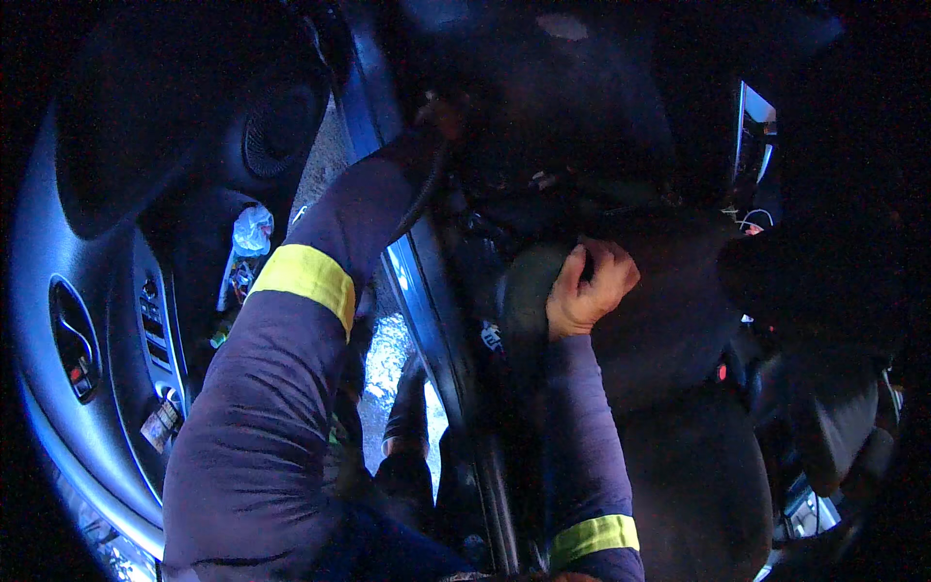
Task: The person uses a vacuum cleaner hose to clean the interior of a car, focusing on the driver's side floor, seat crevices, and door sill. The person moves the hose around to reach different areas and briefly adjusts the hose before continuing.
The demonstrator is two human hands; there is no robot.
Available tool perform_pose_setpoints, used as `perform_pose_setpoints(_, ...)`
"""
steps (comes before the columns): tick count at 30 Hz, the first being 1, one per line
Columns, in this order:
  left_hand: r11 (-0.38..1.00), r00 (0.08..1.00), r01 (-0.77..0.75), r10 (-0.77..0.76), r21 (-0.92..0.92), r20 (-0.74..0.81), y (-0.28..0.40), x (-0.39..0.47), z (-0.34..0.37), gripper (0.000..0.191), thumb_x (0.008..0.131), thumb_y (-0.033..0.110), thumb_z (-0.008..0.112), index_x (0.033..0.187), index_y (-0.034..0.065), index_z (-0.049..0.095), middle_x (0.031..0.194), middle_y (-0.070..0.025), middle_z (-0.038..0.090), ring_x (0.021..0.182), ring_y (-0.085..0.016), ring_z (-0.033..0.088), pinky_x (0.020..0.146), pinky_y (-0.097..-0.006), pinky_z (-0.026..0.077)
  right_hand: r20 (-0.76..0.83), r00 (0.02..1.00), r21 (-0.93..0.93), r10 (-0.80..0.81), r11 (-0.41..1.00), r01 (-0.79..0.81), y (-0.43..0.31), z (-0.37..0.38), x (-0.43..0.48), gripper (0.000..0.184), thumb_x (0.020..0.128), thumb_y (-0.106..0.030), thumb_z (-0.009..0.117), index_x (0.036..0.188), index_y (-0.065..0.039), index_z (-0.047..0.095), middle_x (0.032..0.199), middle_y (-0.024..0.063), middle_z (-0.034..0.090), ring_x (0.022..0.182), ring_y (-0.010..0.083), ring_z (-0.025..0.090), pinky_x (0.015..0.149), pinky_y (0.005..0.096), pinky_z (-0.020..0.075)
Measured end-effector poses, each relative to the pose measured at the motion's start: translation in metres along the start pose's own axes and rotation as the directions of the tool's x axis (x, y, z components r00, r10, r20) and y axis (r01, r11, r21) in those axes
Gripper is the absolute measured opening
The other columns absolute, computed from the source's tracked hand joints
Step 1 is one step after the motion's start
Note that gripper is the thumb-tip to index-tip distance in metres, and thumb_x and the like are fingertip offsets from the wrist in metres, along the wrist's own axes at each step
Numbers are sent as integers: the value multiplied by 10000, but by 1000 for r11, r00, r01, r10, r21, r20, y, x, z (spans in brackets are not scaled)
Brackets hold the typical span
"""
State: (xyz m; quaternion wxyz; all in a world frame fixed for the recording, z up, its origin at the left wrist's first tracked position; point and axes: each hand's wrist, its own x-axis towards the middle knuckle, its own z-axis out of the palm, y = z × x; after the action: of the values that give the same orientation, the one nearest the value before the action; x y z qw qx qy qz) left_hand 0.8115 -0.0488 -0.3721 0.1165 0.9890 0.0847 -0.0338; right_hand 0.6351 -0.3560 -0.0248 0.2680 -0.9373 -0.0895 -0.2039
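Observation:
My left hand (440, 116) is a dim shape in the dark footwell of a car, just inside the door sill (429, 291); whether it holds anything is hidden by shadow. Lower right of it, my right hand (593, 284) lies over the front part of a dark seat cushion (676, 313). Its fingers are bent, a dark gap shows beside the thumb, and the fingertips are not clear. Both arms wear dark sleeves with yellow bands.
At the left stands the open car door (109, 269), with a speaker (273, 138), window switches (153, 320) and a crumpled plastic bag (253, 230) in its pocket. A red seat-belt buckle button (721, 372) shows beside the seat. Ground is visible between door and sill.

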Motion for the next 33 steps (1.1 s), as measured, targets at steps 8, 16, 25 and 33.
perform_pose_setpoints(8,626,837,524,-504,-578,212,9,-1,-76,720,1042,520,535,1531,1,437,1316,-226,690,1151,-415,705,976,-526,573,-17,1000,-17,-14,1000,14,1,-1,0,142,859,-118,724,998,-98,749,1024,90,690,1042,317,595,981,445,419)
perform_pose_setpoints(16,970,982,179,-186,-167,-26,33,-34,-32,634,1052,447,530,1519,22,472,1272,-225,706,1090,-421,718,974,-541,573,8,1000,-12,-20,1000,20,0,0,2,152,859,-205,704,956,-90,723,1001,130,670,976,359,600,923,492,429)
perform_pose_setpoints(25,961,921,-267,234,-70,-312,34,-74,-6,574,1051,382,539,1534,74,492,1216,-239,716,1016,-427,728,941,-566,581,-11,999,-84,-44,996,43,4,0,-1,117,876,-141,705,984,-114,740,1037,100,685,1032,326,600,970,466,430)
perform_pose_setpoints(33,967,910,-31,-77,252,408,89,-142,-57,742,1040,430,572,1584,-32,369,1419,-291,597,1146,-456,663,979,-560,525,-2,999,-44,-34,998,34,4,0,0,181,881,-223,704,1001,-91,734,992,160,657,988,401,582,921,530,430)
